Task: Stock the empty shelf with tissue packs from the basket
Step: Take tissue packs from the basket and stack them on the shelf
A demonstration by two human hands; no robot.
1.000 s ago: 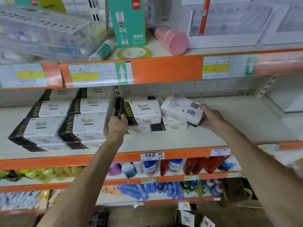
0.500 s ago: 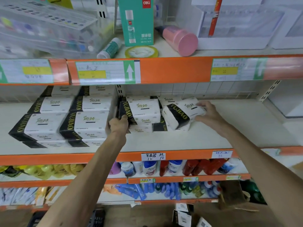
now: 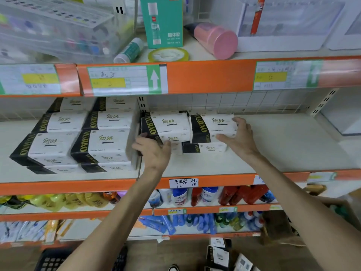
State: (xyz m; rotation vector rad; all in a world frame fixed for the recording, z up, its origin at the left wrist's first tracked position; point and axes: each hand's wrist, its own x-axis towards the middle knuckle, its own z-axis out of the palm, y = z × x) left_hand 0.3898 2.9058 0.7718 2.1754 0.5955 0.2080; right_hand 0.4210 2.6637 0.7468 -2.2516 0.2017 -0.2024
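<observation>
My right hand (image 3: 239,136) grips the top tissue pack (image 3: 212,127) (stacked on another, on the shelf (image 3: 283,151)); my left hand (image 3: 153,150) clasps the neighbouring pack (image 3: 166,127) at its corner.

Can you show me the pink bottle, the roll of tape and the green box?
Pink bottle (image 3: 215,38): head view, middle of its body.
Roll of tape (image 3: 168,59): head view, near rim of the ring.
Green box (image 3: 162,22): head view, front face.
</observation>
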